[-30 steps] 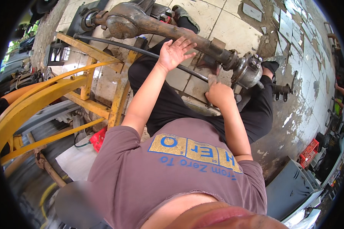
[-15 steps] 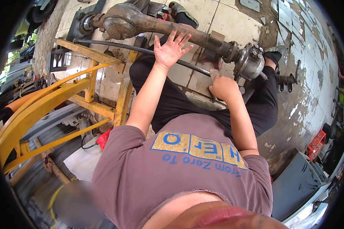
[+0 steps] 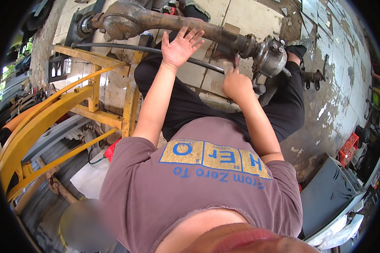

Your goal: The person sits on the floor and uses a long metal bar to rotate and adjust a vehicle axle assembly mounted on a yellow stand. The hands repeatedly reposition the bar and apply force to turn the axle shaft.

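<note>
My left hand [image 3: 179,49] is raised palm up with its fingers spread, holding nothing. It is seen in front of a rusty vehicle axle housing [image 3: 173,23] and a long dark rod [image 3: 114,46]; whether it touches either, I cannot tell. My right hand [image 3: 237,85] is closed, and a small flat pale piece [image 3: 228,67] sticks up from its fingers near the rod's right end. What kind of tool that piece is does not show. Just beyond this hand sits the axle's round metal hub end [image 3: 269,58], with bolts on its face.
A yellow metal frame [image 3: 84,100] stands close on my left. My legs in black trousers [image 3: 177,95] are bent beneath the axle. Tiled floor [image 3: 245,14] lies beyond it, cracked toward the right. A red crate [image 3: 348,148] and a grey cabinet-like box [image 3: 331,194] are at right.
The whole view has shifted slightly, so the axle and both hands appear further up and left. Both hands keep nearly the same places beside the axle; the pale piece appears more upright.
</note>
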`<state>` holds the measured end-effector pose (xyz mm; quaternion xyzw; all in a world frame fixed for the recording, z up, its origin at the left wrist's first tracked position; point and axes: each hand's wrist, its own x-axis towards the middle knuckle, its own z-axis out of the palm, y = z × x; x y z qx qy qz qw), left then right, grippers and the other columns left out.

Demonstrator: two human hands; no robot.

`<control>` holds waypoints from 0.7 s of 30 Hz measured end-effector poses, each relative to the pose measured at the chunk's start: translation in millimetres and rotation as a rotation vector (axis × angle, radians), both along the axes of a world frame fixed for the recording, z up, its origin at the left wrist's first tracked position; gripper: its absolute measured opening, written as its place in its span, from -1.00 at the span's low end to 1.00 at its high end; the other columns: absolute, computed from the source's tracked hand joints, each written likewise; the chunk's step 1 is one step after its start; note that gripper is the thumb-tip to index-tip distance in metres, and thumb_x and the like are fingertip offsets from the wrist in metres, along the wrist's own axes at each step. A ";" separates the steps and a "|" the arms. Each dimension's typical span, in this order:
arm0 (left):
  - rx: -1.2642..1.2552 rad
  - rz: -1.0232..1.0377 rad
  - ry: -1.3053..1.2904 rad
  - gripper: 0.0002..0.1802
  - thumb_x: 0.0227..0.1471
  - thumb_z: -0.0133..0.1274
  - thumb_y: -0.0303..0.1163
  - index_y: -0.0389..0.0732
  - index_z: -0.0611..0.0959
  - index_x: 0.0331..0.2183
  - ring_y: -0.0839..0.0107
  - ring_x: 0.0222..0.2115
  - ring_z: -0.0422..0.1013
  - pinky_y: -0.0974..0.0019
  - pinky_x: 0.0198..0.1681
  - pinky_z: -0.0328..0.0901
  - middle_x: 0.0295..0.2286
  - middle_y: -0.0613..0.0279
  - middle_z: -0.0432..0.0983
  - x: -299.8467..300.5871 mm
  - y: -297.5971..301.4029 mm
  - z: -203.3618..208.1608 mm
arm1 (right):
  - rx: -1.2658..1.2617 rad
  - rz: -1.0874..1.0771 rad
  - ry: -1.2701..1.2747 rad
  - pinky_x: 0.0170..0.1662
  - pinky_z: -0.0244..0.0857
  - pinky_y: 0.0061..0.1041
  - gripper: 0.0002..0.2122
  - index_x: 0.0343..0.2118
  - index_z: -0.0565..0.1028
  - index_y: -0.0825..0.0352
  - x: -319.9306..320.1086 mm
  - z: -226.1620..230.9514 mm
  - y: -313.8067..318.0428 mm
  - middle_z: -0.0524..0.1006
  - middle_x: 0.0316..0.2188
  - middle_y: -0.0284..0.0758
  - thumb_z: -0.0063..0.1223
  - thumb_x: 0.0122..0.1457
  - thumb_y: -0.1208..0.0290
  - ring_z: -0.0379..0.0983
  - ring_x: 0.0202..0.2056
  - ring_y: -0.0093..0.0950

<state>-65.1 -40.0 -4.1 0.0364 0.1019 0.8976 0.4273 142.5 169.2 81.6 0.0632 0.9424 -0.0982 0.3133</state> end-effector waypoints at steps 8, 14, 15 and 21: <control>-0.082 -0.053 0.028 -0.15 0.44 -0.09 0.37 -0.02 0.50 0.44 -0.19 0.53 0.09 -0.30 0.58 0.01 0.48 -0.15 0.27 0.8 -0.8 -0.8 | 0.011 -0.085 0.135 0.05 0.66 -0.04 -0.29 0.46 0.27 0.60 20.4 -31.3 -1.2 0.33 0.45 0.31 0.05 0.37 0.21 0.76 -0.05 0.08; -0.574 -0.022 0.400 -0.40 0.54 -0.02 -0.03 -0.11 0.52 0.41 0.03 0.42 0.36 -0.02 0.50 0.22 0.39 -0.03 0.45 2.7 24.0 0.7 | 0.094 -0.102 0.174 -0.09 0.70 -0.05 -0.33 0.42 0.32 0.59 21.3 -41.2 0.3 0.39 0.40 0.32 0.07 0.37 0.21 0.77 -0.07 0.07; -0.734 0.008 0.508 -0.42 0.54 0.01 -0.12 -0.15 0.52 0.41 0.08 0.41 0.39 0.03 0.48 0.25 0.37 -0.02 0.48 13.1 28.5 3.7 | 0.097 -0.157 0.191 -0.10 0.70 -0.05 -0.35 0.40 0.34 0.59 18.6 -44.8 -1.9 0.41 0.39 0.32 0.05 0.38 0.22 0.77 -0.07 0.08; -1.373 -0.209 1.293 -0.45 0.39 0.18 -0.08 -0.16 0.68 0.26 0.20 0.14 0.65 0.13 0.20 0.50 0.15 0.11 0.72 39.7 57.7 14.5 | 0.013 -0.199 0.130 0.07 0.63 0.04 -0.43 0.27 0.41 0.62 9.2 -33.1 1.2 0.57 0.23 0.25 0.07 0.40 0.20 0.72 -0.01 0.15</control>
